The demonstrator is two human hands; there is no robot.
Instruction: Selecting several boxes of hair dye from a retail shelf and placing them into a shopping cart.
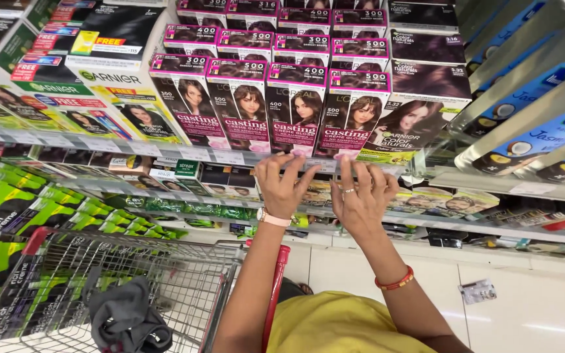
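Cloth of dark grey [125,320] lies bundled in the wire shopping cart [184,287] at the near left, and the cart's red handle bar [276,294] stands just beside the left forearm. Beyond it both hands are raised to the front edge of the shelf [230,157]. The left hand [282,186] has its fingers spread and released, the tips near the lower edge of the purple hair-colour boxes [295,111]; it grasps nothing. The right hand [361,196], with a ring on one finger and a red bangle at the wrist, is also open, its fingers touching or almost touching the bottom of the next box in the same row; I cannot tell if there is real contact. These boxes stand upright, tightly side by side, along the front edge of the shelf, with more rows behind and above them. To my judgement, the risk is here: the boxes are light and packed close, so a pull on one with spread fingers could drag its neighbour forward, and it could tip over the edge to the floor or into the cart. The dark brown box [413,124] at the right end of the row leans a little and seems the least stable. Farther right, bottles with blue labels [524,98] lie on a slanted rack, well apart from the hands.
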